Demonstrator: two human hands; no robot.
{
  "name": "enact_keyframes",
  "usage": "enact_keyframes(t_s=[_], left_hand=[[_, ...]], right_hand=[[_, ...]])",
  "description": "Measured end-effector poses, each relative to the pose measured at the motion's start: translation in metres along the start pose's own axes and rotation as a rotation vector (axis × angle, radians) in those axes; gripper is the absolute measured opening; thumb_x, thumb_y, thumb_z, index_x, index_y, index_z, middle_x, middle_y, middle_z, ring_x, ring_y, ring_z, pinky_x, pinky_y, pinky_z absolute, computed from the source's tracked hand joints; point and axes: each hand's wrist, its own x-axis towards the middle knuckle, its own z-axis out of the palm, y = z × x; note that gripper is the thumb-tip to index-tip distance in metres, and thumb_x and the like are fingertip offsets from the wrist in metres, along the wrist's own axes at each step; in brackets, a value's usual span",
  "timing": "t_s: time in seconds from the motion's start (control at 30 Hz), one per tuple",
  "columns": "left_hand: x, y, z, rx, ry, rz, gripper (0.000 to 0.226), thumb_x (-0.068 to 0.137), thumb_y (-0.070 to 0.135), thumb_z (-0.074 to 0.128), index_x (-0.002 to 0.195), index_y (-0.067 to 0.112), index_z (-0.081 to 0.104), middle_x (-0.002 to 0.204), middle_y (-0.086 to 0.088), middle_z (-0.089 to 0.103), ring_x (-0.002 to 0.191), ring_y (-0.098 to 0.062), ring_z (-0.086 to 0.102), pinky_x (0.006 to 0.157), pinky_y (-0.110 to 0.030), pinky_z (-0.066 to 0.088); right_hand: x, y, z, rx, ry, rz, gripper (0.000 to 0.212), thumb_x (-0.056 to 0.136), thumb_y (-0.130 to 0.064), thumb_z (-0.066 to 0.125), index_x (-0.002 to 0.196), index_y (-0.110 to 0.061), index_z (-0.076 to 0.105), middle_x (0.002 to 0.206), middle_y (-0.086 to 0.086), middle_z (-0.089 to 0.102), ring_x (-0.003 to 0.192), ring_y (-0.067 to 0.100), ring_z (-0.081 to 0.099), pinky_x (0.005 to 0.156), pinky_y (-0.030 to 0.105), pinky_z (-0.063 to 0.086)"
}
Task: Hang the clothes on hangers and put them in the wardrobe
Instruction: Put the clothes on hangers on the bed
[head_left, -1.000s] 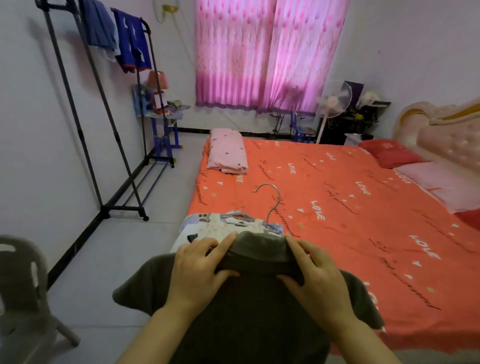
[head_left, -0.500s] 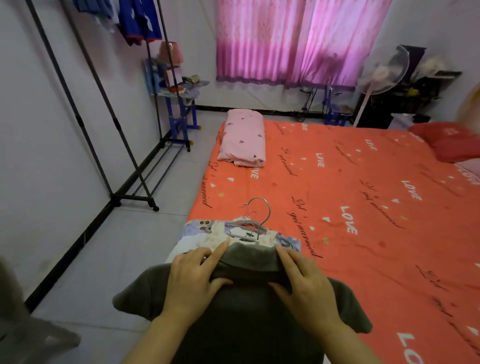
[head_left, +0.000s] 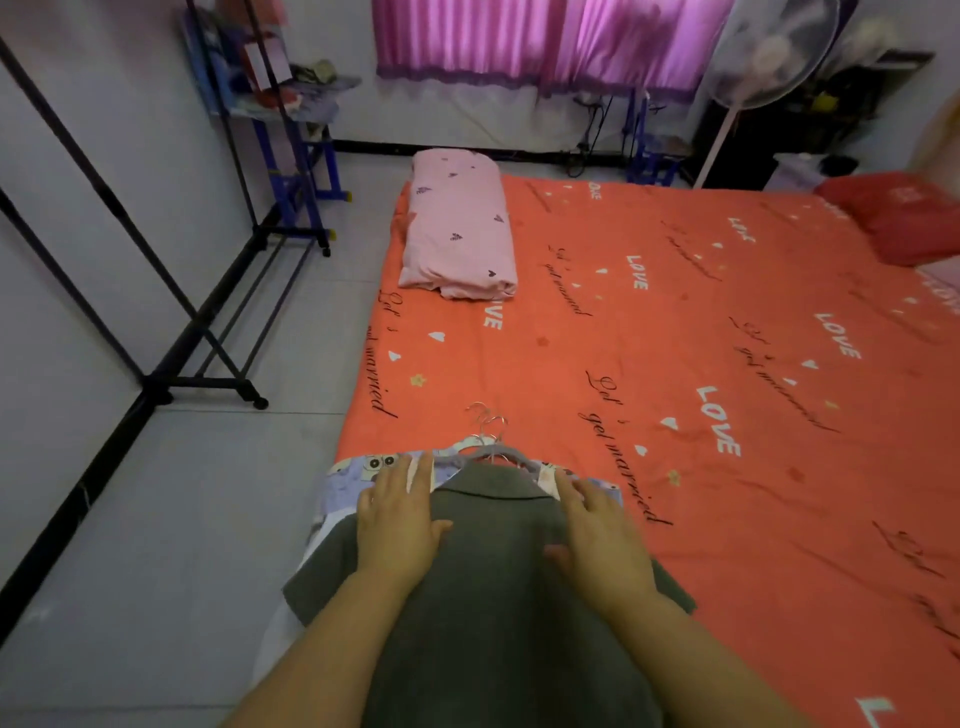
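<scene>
Stood printed in white capitals on the orange bedsheet (head_left: 613, 332): "LOVE", repeated many times, from 12 o'clock round to 4 o'clock of the view. Ran beside these in black script: "Let's get married", clearest at 9 o'clock and at 4 o'clock.

I had a single head-worn view, looking forward and down, close over the grey shirt (head_left: 498, 597) at 6 o'clock. The orange bed (head_left: 675, 338) ran toward 3 and the clothes rack (head_left: 202, 385) stood at 10. The far edges blurred, probably wide-angle smear.
</scene>
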Motion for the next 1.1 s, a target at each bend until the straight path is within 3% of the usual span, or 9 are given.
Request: enact_keyframes(t_s=[0.07, 0.2, 0.33, 0.53, 0.73, 0.93, 1.1], left_hand=[[0.014, -0.006, 0.026, 0.030, -0.137, 0.006, 0.080, 0.086, 0.047, 0.058, 0.148, 0.022, 0.015, 0.154, -0.004, 0.017, 0.140, -0.023, 0.018, 0.109, -0.038, 0.023], [0.005, -0.009, 0.059, 0.073, -0.264, 0.055, 0.074, 0.088, 0.048, 0.055, 0.147, 0.023, 0.019, 0.153, -0.004, 0.021, 0.139, -0.024, 0.021, 0.111, -0.039, 0.021], [-0.010, -0.005, 0.069, 0.097, -0.396, 0.113, 0.072, 0.090, 0.048, 0.051, 0.148, 0.024, 0.017, 0.155, -0.005, 0.017, 0.142, -0.024, 0.016, 0.114, -0.040, 0.015], [-0.008, 0.037, 0.043, 0.111, -0.399, 0.283, 0.066, 0.091, 0.045, 0.051, 0.146, 0.022, 0.023, 0.150, -0.005, 0.026, 0.138, -0.023, 0.022, 0.112, -0.039, 0.018], [-0.027, 0.124, 0.016, 0.171, -0.371, 0.554, 0.062, 0.090, 0.047, 0.051, 0.143, 0.023, 0.029, 0.146, -0.002, 0.032, 0.135, -0.022, 0.027, 0.108, -0.036, 0.021], [-0.114, 0.238, -0.001, 0.209, -0.388, 0.946, 0.051, 0.088, 0.045, 0.051, 0.133, 0.024, 0.040, 0.133, 0.001, 0.045, 0.124, -0.021, 0.039, 0.098, -0.034, 0.030], [-0.243, 0.323, -0.014, 0.282, -0.415, 1.278, 0.054, 0.089, 0.046, 0.051, 0.136, 0.022, 0.039, 0.134, -0.001, 0.045, 0.125, -0.025, 0.040, 0.101, -0.036, 0.030]], right_hand=[[0.002, 0.004, 0.025, 0.003, -0.103, 0.017, 0.078, 0.088, -0.037, 0.058, 0.150, -0.023, 0.013, 0.151, -0.001, 0.027, 0.134, 0.019, 0.032, 0.107, 0.031, 0.031], [-0.031, 0.012, 0.063, -0.013, -0.294, 0.055, 0.070, 0.091, -0.040, 0.052, 0.150, -0.025, 0.017, 0.149, -0.002, 0.028, 0.130, 0.019, 0.037, 0.105, 0.029, 0.031], [-0.057, 0.026, 0.072, 0.004, -0.372, 0.170, 0.068, 0.091, -0.041, 0.052, 0.148, -0.025, 0.020, 0.146, -0.001, 0.031, 0.127, 0.020, 0.041, 0.104, 0.028, 0.032], [-0.081, 0.054, 0.039, -0.005, -0.284, 0.313, 0.064, 0.091, -0.040, 0.050, 0.147, -0.023, 0.024, 0.145, -0.001, 0.033, 0.127, 0.020, 0.040, 0.104, 0.028, 0.034], [-0.139, 0.085, -0.007, 0.041, -0.122, 0.487, 0.059, 0.089, -0.036, 0.052, 0.143, -0.022, 0.032, 0.140, 0.001, 0.040, 0.125, 0.021, 0.041, 0.101, 0.028, 0.033], [-0.281, 0.122, -0.051, 0.014, 0.014, 0.776, 0.061, 0.089, -0.037, 0.053, 0.144, -0.021, 0.031, 0.142, 0.001, 0.038, 0.129, 0.018, 0.038, 0.104, 0.027, 0.030], [-0.455, 0.119, -0.072, -0.002, 0.111, 1.118, 0.061, 0.091, -0.039, 0.051, 0.145, -0.023, 0.028, 0.141, -0.001, 0.038, 0.127, 0.020, 0.039, 0.103, 0.031, 0.032]])
